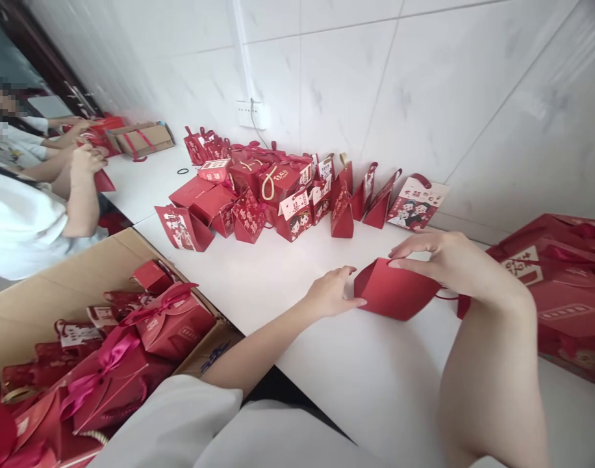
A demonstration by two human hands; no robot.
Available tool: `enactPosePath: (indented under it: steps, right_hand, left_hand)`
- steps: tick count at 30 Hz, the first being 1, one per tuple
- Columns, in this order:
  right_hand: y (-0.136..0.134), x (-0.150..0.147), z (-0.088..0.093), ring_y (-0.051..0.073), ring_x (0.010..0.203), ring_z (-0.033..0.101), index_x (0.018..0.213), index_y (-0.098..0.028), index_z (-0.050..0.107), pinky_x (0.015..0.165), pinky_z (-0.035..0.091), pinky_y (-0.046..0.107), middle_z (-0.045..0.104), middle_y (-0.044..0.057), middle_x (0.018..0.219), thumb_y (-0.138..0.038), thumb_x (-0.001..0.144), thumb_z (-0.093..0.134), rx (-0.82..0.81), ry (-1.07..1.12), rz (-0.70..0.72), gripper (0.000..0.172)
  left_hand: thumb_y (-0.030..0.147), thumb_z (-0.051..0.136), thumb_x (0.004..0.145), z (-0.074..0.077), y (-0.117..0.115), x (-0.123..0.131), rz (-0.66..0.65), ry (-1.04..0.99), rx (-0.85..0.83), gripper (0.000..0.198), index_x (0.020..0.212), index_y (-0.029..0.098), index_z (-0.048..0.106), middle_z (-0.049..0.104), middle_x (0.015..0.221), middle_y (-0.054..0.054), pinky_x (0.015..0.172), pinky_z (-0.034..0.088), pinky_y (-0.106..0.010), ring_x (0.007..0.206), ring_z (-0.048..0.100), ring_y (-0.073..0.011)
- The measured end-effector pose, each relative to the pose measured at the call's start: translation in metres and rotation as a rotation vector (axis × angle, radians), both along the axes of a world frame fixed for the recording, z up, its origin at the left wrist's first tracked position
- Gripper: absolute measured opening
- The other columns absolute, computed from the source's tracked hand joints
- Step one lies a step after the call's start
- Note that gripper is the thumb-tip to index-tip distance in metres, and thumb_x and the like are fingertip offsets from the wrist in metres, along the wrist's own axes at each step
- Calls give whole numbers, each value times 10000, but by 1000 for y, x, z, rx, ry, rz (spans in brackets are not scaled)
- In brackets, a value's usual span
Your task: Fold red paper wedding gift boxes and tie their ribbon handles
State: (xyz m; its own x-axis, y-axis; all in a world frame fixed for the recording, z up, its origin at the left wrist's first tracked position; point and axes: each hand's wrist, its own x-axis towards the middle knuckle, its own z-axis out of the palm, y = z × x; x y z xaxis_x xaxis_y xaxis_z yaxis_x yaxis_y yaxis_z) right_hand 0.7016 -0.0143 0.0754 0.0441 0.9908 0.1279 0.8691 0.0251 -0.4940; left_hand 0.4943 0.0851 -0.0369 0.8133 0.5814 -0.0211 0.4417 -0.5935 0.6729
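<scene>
A plain red gift box (397, 289) of folded card stands on the white table in front of me, its open side facing left. My left hand (330, 292) grips its left end, the thumb at the lower front edge and the fingers behind. From above, my right hand (436, 257) pinches the top edge between thumb and fingers. A thin red cord (447, 294) shows at the box's right side. Just behind my right hand sits a printed box (417, 203) with a white label and a red ribbon loop.
Finished-looking red boxes (241, 182) crowd the table along the tiled wall. Larger red boxes (560, 279) stand at my right. A cardboard carton (126, 244) full of ribboned boxes is at my left. Co-workers (44, 175) handle red card at the far left, near another carton (149, 141).
</scene>
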Motion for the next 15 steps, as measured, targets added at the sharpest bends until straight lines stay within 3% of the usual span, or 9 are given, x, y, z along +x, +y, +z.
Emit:
enactPosePath:
  steps: [5,9,10,12,15]
  right_hand:
    - [-3,-6,3,191,988,663,910,-274,719,845,492,279,723,-6,1072,-448,881,607,35,149,14,209]
    - [8,-18,-8,239,998,667,1169,-286,644,782,528,309,679,29,1197,-556,824,642,-205,92,12,438]
    - [11,-22,-10,251,937,674,1154,-277,651,726,528,326,698,37,1137,-569,829,621,-265,23,2,438]
    - [17,-32,-14,239,741,654,945,-253,699,596,476,332,719,36,875,-552,887,518,-338,-128,-8,355]
    - [20,-39,-12,187,558,563,673,-241,642,512,393,314,630,15,609,-477,950,406,-309,-182,50,434]
  left_hand:
    - [546,686,760,-22,5,-19,-75,-121,-178,705,1367,255,474,592,1333,-66,975,481,-380,1177,582,-258]
    - [578,712,722,-37,7,-18,-82,-131,-147,773,1351,179,502,562,1339,-141,1018,452,-437,1251,508,-309]
    - [591,703,724,-39,7,-17,-86,-130,-145,787,1355,166,500,555,1342,-153,1027,446,-449,1262,495,-316]
    - [618,684,731,-40,6,-18,-85,-127,-172,819,1376,157,481,533,1361,-166,1037,441,-467,1286,472,-327]
    - [609,717,707,-41,3,-18,-42,-186,-301,889,1430,184,421,456,1447,-168,1037,448,-481,1314,458,-332]
